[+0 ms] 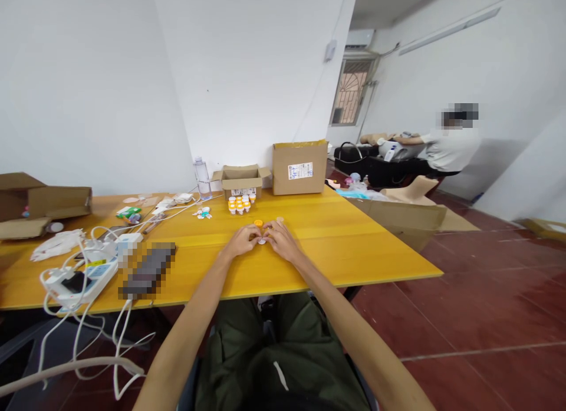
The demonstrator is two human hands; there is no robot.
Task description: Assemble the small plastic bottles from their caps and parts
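Dark green trousers (283, 352) are filling the space below the tabletop's near edge, the bottom of the view cutting them off. Over the tabletop (354, 246), near the middle of its near edge, the left hand (242, 240) and right hand (280, 241) are sitting close together, fingers curled nearly closed, pinching one small white piece (262, 241). That piece is showing between the two sets of fingertips, which are covering much of it and leaving its shape hard to make out. One orange cap (259, 223) is resting just beyond, toward the far edge. Farther on, about ten orange-and-white bottles (239, 207) are standing clustered, some hiding others and preventing an exact count. Two cardboard boxes (298, 168) are standing behind them along the far edge; left of these, one clear bottle (202, 178) is standing.
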